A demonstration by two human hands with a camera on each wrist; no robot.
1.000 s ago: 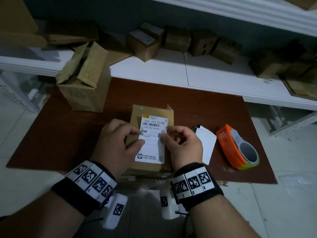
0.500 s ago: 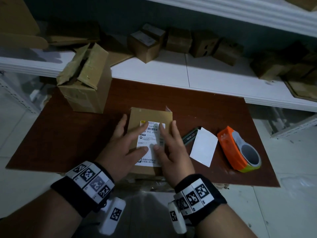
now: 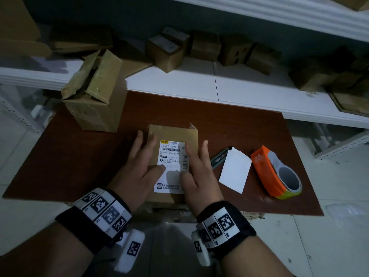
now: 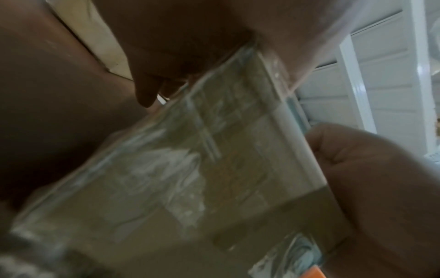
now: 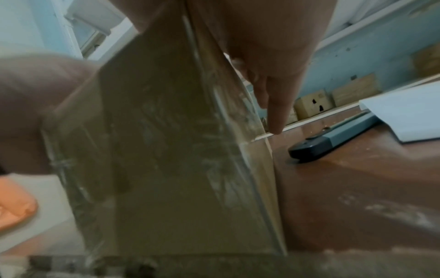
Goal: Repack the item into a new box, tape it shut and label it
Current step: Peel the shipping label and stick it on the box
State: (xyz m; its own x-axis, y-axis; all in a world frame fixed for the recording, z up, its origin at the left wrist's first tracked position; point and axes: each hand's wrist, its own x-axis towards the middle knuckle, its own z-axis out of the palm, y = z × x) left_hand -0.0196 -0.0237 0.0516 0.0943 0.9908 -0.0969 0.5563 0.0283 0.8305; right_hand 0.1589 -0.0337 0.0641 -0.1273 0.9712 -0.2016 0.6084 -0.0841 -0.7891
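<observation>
A small taped cardboard box (image 3: pixel 173 132) sits at the near edge of the brown table (image 3: pixel 79 152). A white shipping label (image 3: pixel 172 166) with a barcode lies flat on its top. My left hand (image 3: pixel 142 156) presses flat on the box's left part, thumb on the label. My right hand (image 3: pixel 196 164) lies flat on the label's right edge, fingers straight. In the wrist views the box's taped front face (image 4: pixel 190 169) (image 5: pixel 166 159) fills the picture, blurred, with a palm above it.
An orange tape dispenser (image 3: pixel 276 170) lies at the right, a white backing sheet (image 3: pixel 235 170) and a dark utility knife (image 3: pixel 219 156) beside the box. An opened old carton (image 3: pixel 95 92) stands at the back left. Several small cartons (image 3: pixel 167 50) crowd the white shelf behind.
Both hands went from pinching the label above the box to lying flat on it, then slid apart toward its sides. The label now lies on the box top.
</observation>
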